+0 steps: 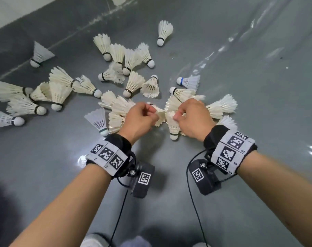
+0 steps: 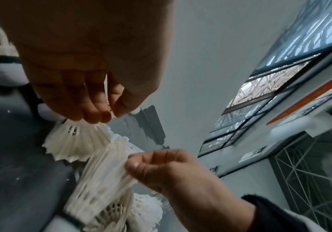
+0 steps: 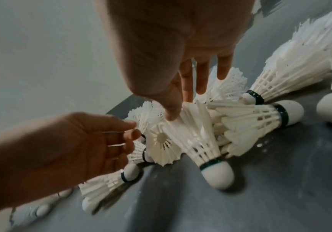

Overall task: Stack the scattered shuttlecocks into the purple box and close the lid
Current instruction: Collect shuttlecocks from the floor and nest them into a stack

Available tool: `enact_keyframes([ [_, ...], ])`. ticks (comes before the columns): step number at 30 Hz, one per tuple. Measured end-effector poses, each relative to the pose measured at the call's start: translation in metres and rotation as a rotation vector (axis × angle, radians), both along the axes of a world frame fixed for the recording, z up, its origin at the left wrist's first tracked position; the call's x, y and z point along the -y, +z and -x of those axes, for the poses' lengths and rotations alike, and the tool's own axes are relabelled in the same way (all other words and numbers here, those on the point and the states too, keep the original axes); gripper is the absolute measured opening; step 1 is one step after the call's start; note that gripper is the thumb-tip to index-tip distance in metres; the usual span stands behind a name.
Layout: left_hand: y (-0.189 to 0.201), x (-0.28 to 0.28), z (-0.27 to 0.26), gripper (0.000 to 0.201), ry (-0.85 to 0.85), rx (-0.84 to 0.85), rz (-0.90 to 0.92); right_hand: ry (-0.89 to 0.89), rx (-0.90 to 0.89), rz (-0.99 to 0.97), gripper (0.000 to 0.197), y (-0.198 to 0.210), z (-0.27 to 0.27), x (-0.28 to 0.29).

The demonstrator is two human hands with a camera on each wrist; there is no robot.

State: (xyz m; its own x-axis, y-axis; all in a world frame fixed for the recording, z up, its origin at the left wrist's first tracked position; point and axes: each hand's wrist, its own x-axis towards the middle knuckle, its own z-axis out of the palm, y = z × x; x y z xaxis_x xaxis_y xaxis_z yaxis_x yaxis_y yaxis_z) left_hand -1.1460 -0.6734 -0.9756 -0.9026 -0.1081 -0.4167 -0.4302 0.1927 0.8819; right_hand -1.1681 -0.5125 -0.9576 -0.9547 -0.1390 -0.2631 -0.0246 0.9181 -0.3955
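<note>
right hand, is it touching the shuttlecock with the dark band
Touching: the right wrist view shows the right hand pinching the feathers of the shuttlecock.

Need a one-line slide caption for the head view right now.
Left hand and right hand each pinch a shuttlecock amid shuttlecocks scattered over the grey floor.

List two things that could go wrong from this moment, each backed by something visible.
1. Both hands, left and right, pinch shuttlecocks by the feather skirts, not the cork; feathers may bend or snap.
2. The pile lies tangled on the floor; lifting one shuttlecock could drag neighbours along. No purple box is in view.
</note>
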Motion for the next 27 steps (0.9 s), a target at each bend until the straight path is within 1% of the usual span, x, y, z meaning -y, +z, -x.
enact_keyframes([
  [3,0.003,-0.001,0.002,0.046,-0.134,0.000,-0.029,-0.115,-0.079,0.190,0.008,0.003,-0.005,0.001],
  [5,0.007,-0.002,0.000,0.065,-0.207,-0.018,-0.013,-0.153,-0.107,0.315,0.008,0.006,-0.008,0.005],
  [6,0.009,-0.004,0.000,0.071,-0.228,-0.034,-0.002,-0.161,-0.111,0.373,0.008,0.008,-0.009,0.008],
  [8,0.010,-0.008,-0.001,0.073,-0.230,-0.090,0.070,-0.148,-0.118,0.482,0.007,0.011,-0.011,0.017],
  [10,0.008,-0.010,0.001,0.066,-0.178,-0.157,0.161,-0.113,-0.134,0.578,0.006,0.014,-0.012,0.024],
  [12,0.006,-0.010,0.001,0.060,-0.120,-0.179,0.196,-0.122,-0.157,0.627,0.007,0.013,-0.012,0.024],
  [15,0.001,-0.007,-0.002,0.061,-0.080,-0.150,0.199,-0.247,-0.173,0.560,0.010,0.005,-0.007,0.007],
  [17,-0.003,-0.006,-0.005,0.060,-0.103,-0.121,0.204,-0.313,-0.151,0.442,0.009,-0.004,-0.005,-0.009],
  [19,-0.006,-0.006,-0.009,0.059,-0.137,-0.106,0.219,-0.344,-0.087,0.324,0.013,-0.015,-0.006,-0.024],
  [21,-0.007,-0.009,-0.011,0.059,-0.156,-0.100,0.222,-0.337,-0.026,0.248,0.018,-0.025,-0.010,-0.030],
  [25,-0.009,-0.015,-0.013,0.060,-0.181,-0.092,0.215,-0.284,0.082,0.166,0.040,-0.037,-0.020,-0.033],
  [27,-0.011,-0.018,-0.014,0.059,-0.203,-0.076,0.201,-0.263,0.073,0.149,0.042,-0.039,-0.023,-0.034],
])
